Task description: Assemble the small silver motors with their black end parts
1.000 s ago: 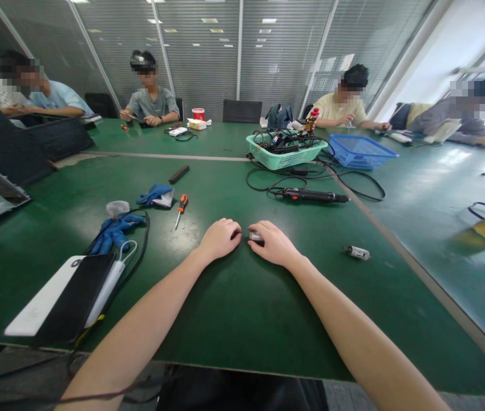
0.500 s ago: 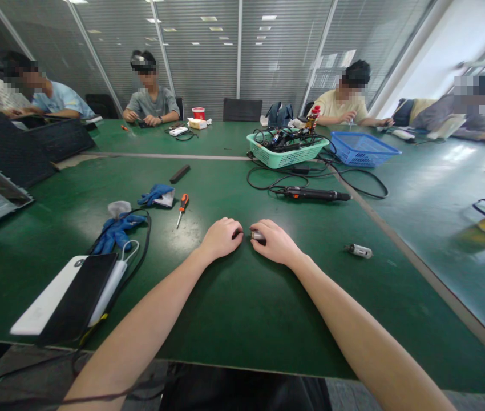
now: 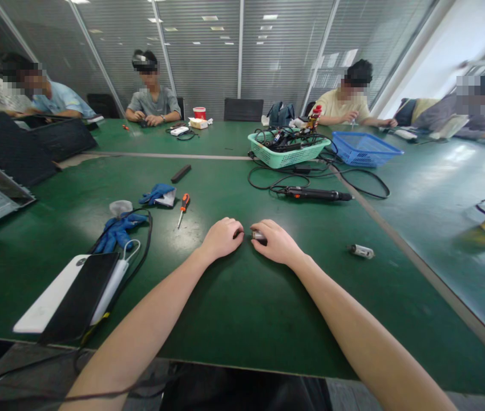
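Observation:
Both of my hands rest knuckles-up on the green table (image 3: 234, 308), close together near its middle. My left hand (image 3: 222, 238) is curled with the fingers tucked under; what they hold is hidden. My right hand (image 3: 277, 242) is curled round a small dark and silver part (image 3: 258, 235) that pokes out between the two hands. A similar small silver cylinder (image 3: 361, 250) lies on the table to the right of my right hand, apart from it.
An orange-handled screwdriver (image 3: 182, 208) and blue gloves (image 3: 119, 230) lie to the left, a phone on a white power bank (image 3: 71, 292) near the front edge. Behind are an electric screwdriver (image 3: 315, 195) with cable, a green basket (image 3: 286, 149), a blue basket (image 3: 364, 149). Several people sit round the far tables.
My hands stay together in the same place; only the view has shifted slightly.

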`<state>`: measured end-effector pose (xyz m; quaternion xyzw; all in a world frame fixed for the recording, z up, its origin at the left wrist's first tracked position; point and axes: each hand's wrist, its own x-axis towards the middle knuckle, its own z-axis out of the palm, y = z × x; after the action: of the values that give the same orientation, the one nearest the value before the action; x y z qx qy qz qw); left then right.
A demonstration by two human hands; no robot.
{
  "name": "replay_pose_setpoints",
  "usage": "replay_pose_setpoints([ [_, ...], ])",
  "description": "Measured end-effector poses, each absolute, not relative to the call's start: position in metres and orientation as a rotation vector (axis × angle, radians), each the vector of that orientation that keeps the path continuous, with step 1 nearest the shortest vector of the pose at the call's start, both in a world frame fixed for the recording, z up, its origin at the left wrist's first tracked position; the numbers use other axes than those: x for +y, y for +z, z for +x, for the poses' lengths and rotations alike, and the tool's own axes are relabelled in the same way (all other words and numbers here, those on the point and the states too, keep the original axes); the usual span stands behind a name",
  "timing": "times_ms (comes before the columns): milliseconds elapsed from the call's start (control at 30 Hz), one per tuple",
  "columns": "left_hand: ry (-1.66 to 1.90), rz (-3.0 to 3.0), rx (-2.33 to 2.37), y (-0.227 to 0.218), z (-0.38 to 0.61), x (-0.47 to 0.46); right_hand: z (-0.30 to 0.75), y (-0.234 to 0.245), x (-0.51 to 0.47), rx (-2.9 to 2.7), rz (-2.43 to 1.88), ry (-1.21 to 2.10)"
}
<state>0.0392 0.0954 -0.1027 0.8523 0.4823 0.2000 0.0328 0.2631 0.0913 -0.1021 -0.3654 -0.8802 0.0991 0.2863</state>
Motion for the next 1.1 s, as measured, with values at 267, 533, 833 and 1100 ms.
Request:
replay_pose_setpoints([
  [267,0.622,2.615,1.484,-0.102,0.039,0.095,0.262,-0.101,0.091,-2.354,-0.991,0.265],
  [533,0.644,2.572,1.596,-0.103,0.039,0.095,0.262,-0.101,0.091,-2.348,-1.004,0.257],
  [833,0.685,2.511,1.736,-0.108,0.034,0.099,0.252,-0.091,0.091,-2.491,-1.018,0.079],
  [1100,0.663,2.495,1.748,-0.106,0.034,0.098,0.237,-0.092,0.083,-2.53,-1.06,-0.061],
])
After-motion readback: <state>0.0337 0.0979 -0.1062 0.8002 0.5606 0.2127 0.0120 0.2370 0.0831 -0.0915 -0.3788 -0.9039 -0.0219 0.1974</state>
